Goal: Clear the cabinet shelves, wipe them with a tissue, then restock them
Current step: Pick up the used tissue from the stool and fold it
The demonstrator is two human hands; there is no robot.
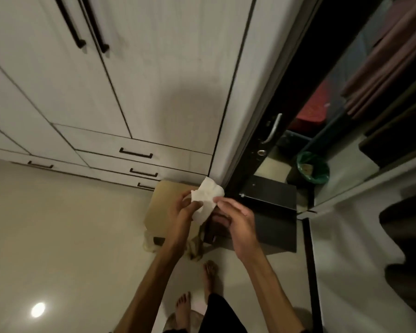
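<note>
Progress: judged to be at the wiping stage. A tissue (207, 199) is in hand and several items lie on the floor (65, 231) below it, which suggests at least part of the clearing is done. No shelf is seen being wiped; restocking appears still to come.
Tissue: white and crumpled, held between both hands just below frame centre, at 6 o'clock from the wardrobe's pale panels.
Left hand (186, 212): fingers curled, pinching the tissue's left edge.
Right hand (235, 219): thumb and forefinger pinch the right edge; the other fingers are loosely bent.
Cabinet (305, 145): dark frame and door at 3 o'clock from the hands, standing open. Folded fabric (392, 56) sits on its upper levels; the shelf state is otherwise too dim to tell.
Green bin (313, 167): at 2 o'clock from the hands, low inside the open cabinet area; holds something pale, not identifiable.
Red item (311, 111): above the bin, kind unclear.
Cardboard box (163, 207): on the floor directly under the hands; contents not visible.
Dark box (269, 195): on the floor at 3 o'clock, beside the cardboard box; closed, as far as can be told.
Wardrobe drawers (135, 153): at 10 o'clock, all closed.
</note>
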